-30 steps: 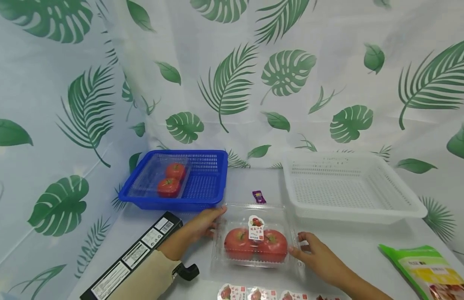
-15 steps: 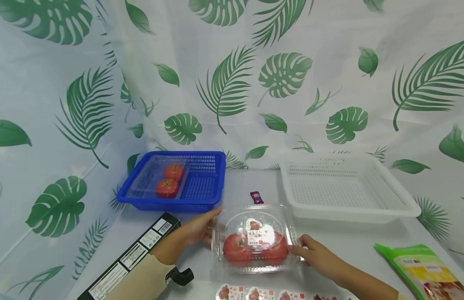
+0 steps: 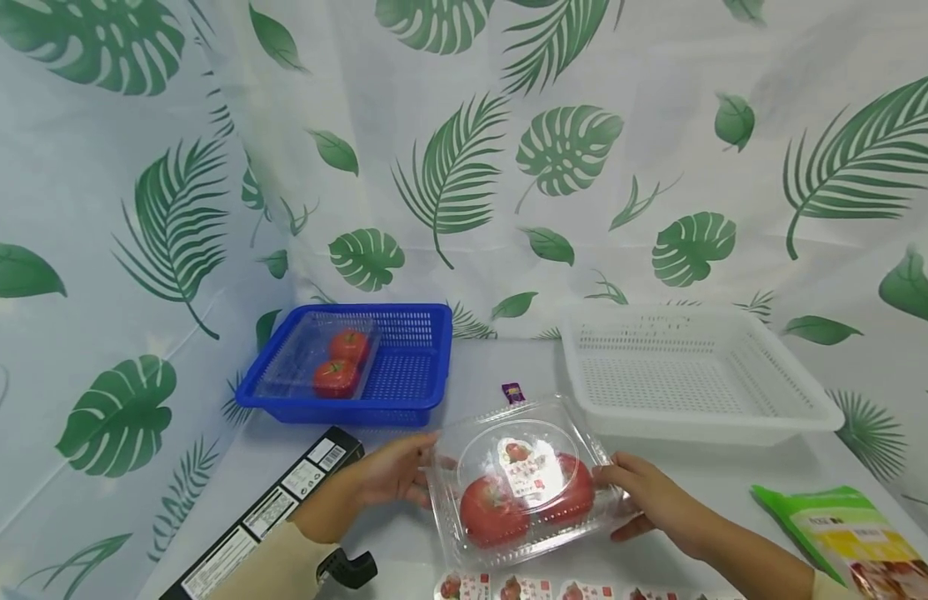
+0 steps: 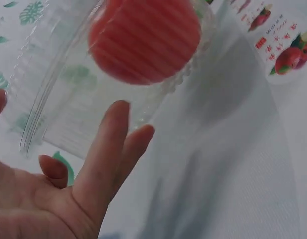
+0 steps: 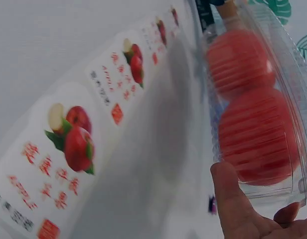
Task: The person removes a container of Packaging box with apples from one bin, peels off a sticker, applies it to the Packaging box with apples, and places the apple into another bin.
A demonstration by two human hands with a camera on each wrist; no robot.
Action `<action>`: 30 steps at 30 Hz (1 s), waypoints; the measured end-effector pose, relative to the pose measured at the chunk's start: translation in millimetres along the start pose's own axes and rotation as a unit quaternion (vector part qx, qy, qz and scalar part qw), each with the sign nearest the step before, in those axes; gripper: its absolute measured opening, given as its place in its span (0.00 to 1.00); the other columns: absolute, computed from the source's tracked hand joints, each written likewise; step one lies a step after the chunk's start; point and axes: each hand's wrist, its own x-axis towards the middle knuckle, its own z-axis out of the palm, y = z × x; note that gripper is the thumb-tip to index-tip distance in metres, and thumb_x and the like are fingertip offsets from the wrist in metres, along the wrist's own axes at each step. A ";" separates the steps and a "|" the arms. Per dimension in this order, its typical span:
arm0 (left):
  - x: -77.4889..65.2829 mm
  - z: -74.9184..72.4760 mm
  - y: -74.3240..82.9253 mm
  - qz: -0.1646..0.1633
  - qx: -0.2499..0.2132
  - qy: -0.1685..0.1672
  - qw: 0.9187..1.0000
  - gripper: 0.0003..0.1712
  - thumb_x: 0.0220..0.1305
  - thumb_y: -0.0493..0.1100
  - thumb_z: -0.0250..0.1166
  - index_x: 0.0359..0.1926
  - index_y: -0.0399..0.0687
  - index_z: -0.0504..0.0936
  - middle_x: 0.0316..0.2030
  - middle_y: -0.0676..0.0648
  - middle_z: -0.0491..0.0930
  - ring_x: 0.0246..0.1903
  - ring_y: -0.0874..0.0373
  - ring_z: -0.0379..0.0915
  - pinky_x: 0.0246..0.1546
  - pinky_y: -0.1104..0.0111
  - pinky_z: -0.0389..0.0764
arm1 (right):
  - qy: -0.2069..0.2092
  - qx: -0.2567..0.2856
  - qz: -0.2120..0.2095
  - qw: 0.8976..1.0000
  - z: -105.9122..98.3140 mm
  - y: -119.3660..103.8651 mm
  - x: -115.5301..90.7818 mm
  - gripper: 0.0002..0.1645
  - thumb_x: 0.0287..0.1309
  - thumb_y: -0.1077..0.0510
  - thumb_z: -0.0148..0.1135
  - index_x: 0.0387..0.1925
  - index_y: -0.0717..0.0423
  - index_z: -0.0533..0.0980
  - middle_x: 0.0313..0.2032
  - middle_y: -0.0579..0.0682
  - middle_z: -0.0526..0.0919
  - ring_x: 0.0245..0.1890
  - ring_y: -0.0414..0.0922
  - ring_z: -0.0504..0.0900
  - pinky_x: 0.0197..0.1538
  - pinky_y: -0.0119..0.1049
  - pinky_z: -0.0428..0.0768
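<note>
A clear plastic clamshell box (image 3: 475, 446) with two tomatoes (image 3: 494, 508) inside is tilted above the table, its lid closed. On the lid is a white sticker (image 3: 526, 471) with a red fruit picture. My right hand (image 3: 655, 500) grips the box's right edge, thumb above and fingers beneath. At the left edge is my left hand (image 3: 392, 471). In the left wrist view, its fingers (image 4: 101, 154) are extended beside the box; contact is hard to tell. The right wrist view shows the tomatoes (image 5: 258, 134) through the ribbed wall, above the right fingers.
A blue basket (image 3: 404, 408) at back left holds another tomato box (image 3: 284, 367). A white basket (image 3: 704, 425) stands at back right. Nearby lie a purple packet (image 3: 513, 392), a long black box (image 3: 284, 500), a green-yellow bag (image 3: 846, 533) and a sticker strip (image 3: 524, 588).
The box has lifted and tipped, its right side now higher than its left. My right hand has shifted its hold slightly rightward; the left hand stays at the left edge.
</note>
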 end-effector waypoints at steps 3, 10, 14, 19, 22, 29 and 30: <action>-6.0 0.1 4.7 0.003 -0.017 -0.060 0.998 0.31 0.74 0.54 0.45 0.65 0.40 0.48 0.59 0.33 0.69 0.49 0.40 0.77 0.42 0.52 0.82 | 0.005 -0.019 -0.005 1.000 -6.1 -8.8 0.4 0.25 0.70 0.45 0.50 0.50 0.65 0.69 0.46 0.59 0.73 0.39 0.53 0.78 0.36 0.53 0.83; -9.7 -0.2 14.3 0.012 -0.007 -0.153 0.988 0.38 0.77 0.58 0.36 0.74 0.41 0.36 0.61 0.31 0.69 0.52 0.40 0.76 0.45 0.52 0.81 | -0.019 -0.064 -0.014 0.998 -21.0 -31.6 3.4 0.27 0.70 0.44 0.48 0.50 0.66 0.69 0.48 0.63 0.71 0.35 0.53 0.78 0.32 0.52 0.83; -7.0 -0.5 19.5 0.020 0.037 -0.163 0.986 0.43 0.73 0.68 0.32 0.74 0.42 0.45 0.54 0.38 0.78 0.50 0.44 0.78 0.43 0.51 0.81 | -0.040 -0.059 -0.012 0.997 -26.6 -41.7 5.0 0.41 0.70 0.43 0.47 0.66 0.74 0.57 0.56 0.70 0.67 0.30 0.57 0.82 0.32 0.51 0.83; 0.3 1.0 27.8 0.021 0.058 -0.185 0.981 0.48 0.64 0.78 0.33 0.72 0.50 0.57 0.45 0.47 0.83 0.47 0.50 0.80 0.43 0.56 0.82 | -0.059 -0.067 -0.005 0.996 -32.7 -55.6 9.4 0.49 0.68 0.40 0.45 0.70 0.75 0.45 0.56 0.69 0.67 0.33 0.59 0.84 0.34 0.48 0.83; 5.3 4.4 30.6 0.030 0.065 -0.207 0.976 0.50 0.65 0.78 0.33 0.74 0.48 0.54 0.49 0.44 0.81 0.48 0.51 0.79 0.48 0.55 0.79 | -0.058 -0.081 -0.004 0.995 -34.2 -61.5 13.5 0.48 0.66 0.40 0.47 0.70 0.73 0.46 0.58 0.67 0.64 0.34 0.57 0.83 0.35 0.48 0.83; 10.4 12.3 28.4 0.005 0.073 -0.232 0.970 0.59 0.59 0.77 0.50 0.77 0.51 0.38 0.60 0.31 0.70 0.41 0.53 0.82 0.49 0.50 0.78 | -0.053 -0.103 0.005 0.993 -27.3 -61.0 25.7 0.49 0.64 0.40 0.52 0.71 0.69 0.49 0.64 0.69 0.58 0.41 0.54 0.78 0.38 0.49 0.83; 10.0 13.6 28.5 -0.002 0.065 -0.233 0.970 0.62 0.57 0.78 0.54 0.77 0.51 0.36 0.60 0.32 0.70 0.39 0.53 0.83 0.48 0.50 0.79 | -0.052 -0.104 0.004 0.993 -26.9 -61.2 26.6 0.48 0.64 0.40 0.51 0.71 0.69 0.50 0.64 0.69 0.58 0.40 0.54 0.78 0.37 0.49 0.82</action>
